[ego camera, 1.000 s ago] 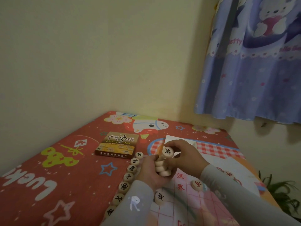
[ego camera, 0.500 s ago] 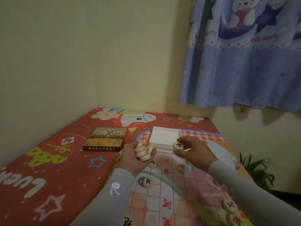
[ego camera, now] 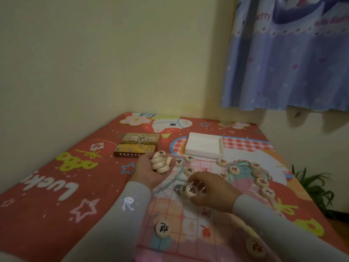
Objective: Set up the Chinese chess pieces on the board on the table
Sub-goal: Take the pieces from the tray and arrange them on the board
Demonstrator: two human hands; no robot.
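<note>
A thin transparent chess board (ego camera: pixel 190 220) with red grid lines lies on the patterned red table cover. My left hand (ego camera: pixel 151 171) is palm up and cups a stack of several round wooden pieces (ego camera: pixel 160 162) over the board's far left corner. My right hand (ego camera: pixel 209 190) pinches one black-marked piece (ego camera: pixel 191 190) low over the board's middle, next to another piece lying there. More pieces sit on the board: a black one (ego camera: pixel 162 229) near me, a red one (ego camera: pixel 255 247) at the near right, several along the far edge (ego camera: pixel 189 158) and right side (ego camera: pixel 262 182).
A brown chess box lid (ego camera: pixel 137 144) lies at the far left of the board. A white open box tray (ego camera: pixel 204 145) sits beyond the board's far edge. The table meets a wall at the back and left. A blue curtain and a plant (ego camera: pixel 311 186) are on the right.
My right hand carried its piece from near the white tray back toward me to the board's middle. My left hand kept holding its stack. The camera tilted down and right.
</note>
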